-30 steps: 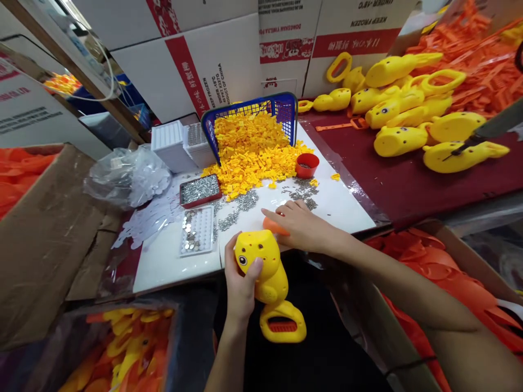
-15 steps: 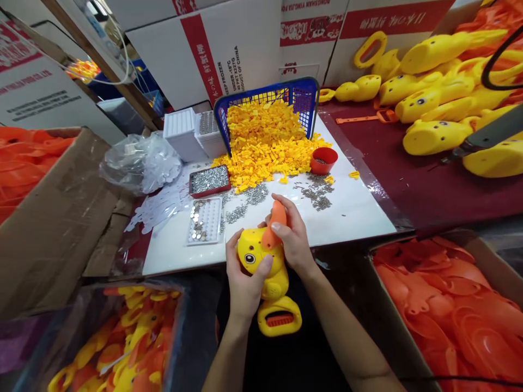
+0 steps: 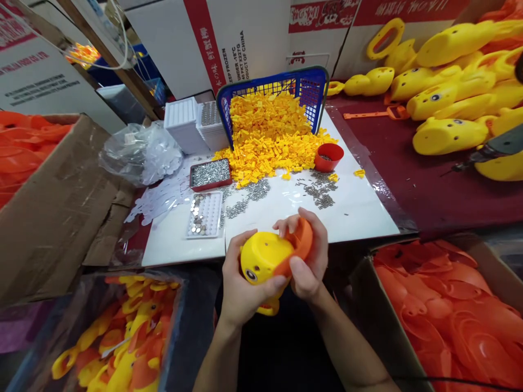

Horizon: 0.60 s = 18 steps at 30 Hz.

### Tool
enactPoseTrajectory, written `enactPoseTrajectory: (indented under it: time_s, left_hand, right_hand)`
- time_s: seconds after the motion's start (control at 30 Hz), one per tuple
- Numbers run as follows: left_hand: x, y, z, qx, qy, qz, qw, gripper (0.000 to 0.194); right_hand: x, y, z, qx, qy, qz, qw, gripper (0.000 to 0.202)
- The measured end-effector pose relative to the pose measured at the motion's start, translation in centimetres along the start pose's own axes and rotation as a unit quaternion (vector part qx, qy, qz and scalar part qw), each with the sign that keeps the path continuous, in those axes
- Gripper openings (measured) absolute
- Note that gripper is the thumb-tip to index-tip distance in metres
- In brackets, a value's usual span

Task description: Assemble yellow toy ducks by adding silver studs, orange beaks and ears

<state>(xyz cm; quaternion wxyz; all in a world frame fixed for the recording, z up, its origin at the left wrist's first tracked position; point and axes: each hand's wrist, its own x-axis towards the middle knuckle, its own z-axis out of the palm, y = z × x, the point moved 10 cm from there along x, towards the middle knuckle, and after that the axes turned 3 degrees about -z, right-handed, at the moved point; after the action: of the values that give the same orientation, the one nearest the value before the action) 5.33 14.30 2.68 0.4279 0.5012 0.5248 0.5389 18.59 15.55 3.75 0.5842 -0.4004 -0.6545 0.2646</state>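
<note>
Between my hands, just off the table's near edge, is a yellow plastic toy duck (image 3: pixel 265 253) with a printed eye, tilted so its head faces up toward me. My left hand (image 3: pixel 239 288) wraps the head from the left, thumb across its lower side. On the right, my right hand (image 3: pixel 312 267) grips an orange curved beak piece (image 3: pixel 301 242) that lies against the duck's head, fingers curled over its rim and thumb below. Whether the beak is fixed to the head cannot be seen. The duck's handle is mostly hidden beneath my hands.
A blue basket (image 3: pixel 322 98) spills small yellow parts (image 3: pixel 269 147) onto the white table. Nearby are a red cup (image 3: pixel 329 158), a tray of screws (image 3: pixel 210 173) and a white tray (image 3: pixel 212 215) with round discs. A screwdriver tool (image 3: pixel 498 144) hangs at right. Boxes of orange parts (image 3: pixel 457 305) flank me.
The duck has been turned so its head points up toward me and its handle swung beneath. My right hand has rotated the orange beak, showing its hollow side. The view has shifted slightly.
</note>
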Motion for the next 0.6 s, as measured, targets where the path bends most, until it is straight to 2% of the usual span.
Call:
enactPoseTrajectory:
  time_s: [0.07, 0.1, 0.17, 0.23, 0.3, 0.37, 0.47, 0.6]
  left_hand:
    - [-1.0, 3.0, -0.2, 0.084, 0.012, 0.114, 0.990, 0.069]
    - [-1.9, 4.5, -0.2, 0.136, 0.025, 0.180, 0.974, 0.074]
    - [-3.8, 6.7, 0.3, 0.244, 0.047, 0.300, 0.921, 0.083]
    - [-5.1, 7.4, 1.1, 0.318, 0.047, 0.371, 0.871, 0.081]
    - [-5.7, 7.3, 1.6, 0.345, 0.037, 0.402, 0.847, 0.071]
    - [-5.9, 7.1, 1.8, 0.349, 0.036, 0.416, 0.839, 0.062]
    - [-6.2, 7.3, 1.8, 0.343, 0.056, 0.422, 0.837, 0.058]
    - [-6.6, 7.6, 1.5, 0.318, 0.062, 0.430, 0.843, 0.059]
  right_hand:
    - [0.1, -1.5, -2.1, 0.088, 0.076, -0.026, 0.993, 0.055]
    - [0.3, -1.6, -2.6, 0.137, 0.081, -0.012, 0.987, 0.047]
    - [0.7, -0.8, -2.2, 0.221, 0.023, 0.079, 0.972, 0.036]
    - [0.2, 0.5, -1.5, 0.281, -0.029, 0.202, 0.938, 0.028]
    - [-0.3, 1.3, -1.3, 0.308, -0.029, 0.283, 0.908, 0.020]
    - [-0.5, 1.5, -1.7, 0.321, 0.014, 0.312, 0.894, 0.017]
    - [-0.3, 0.5, -2.1, 0.352, 0.074, 0.281, 0.890, 0.018]
    - [-0.1, -0.7, -2.2, 0.352, 0.082, 0.242, 0.900, 0.019]
